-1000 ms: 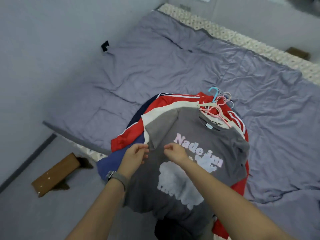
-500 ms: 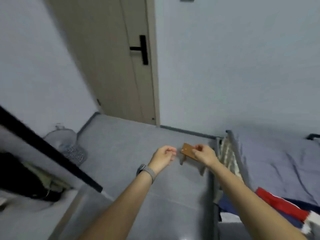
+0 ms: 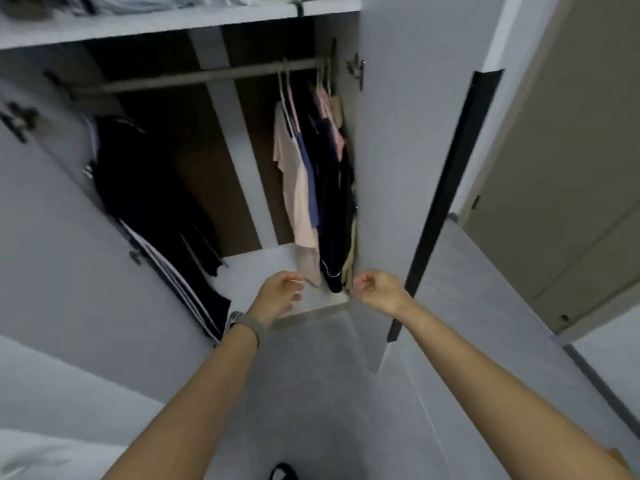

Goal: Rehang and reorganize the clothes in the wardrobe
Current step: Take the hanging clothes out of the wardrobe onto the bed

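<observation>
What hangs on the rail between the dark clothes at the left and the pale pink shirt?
Nothing: in the head view that stretch of grey rail is bare.

Pale grey wall [image 3: 433,98], grey tiled floor [image 3: 485,323], beige door [image 3: 571,168], dim light

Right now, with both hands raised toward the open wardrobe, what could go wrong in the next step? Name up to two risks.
1. The hanging clothes are bunched tight at the right end of the rail; pulling one hanger may drag its neighbours off.
2. The right hand is close to the edge of the open door, so reaching in could knock against it.
</observation>
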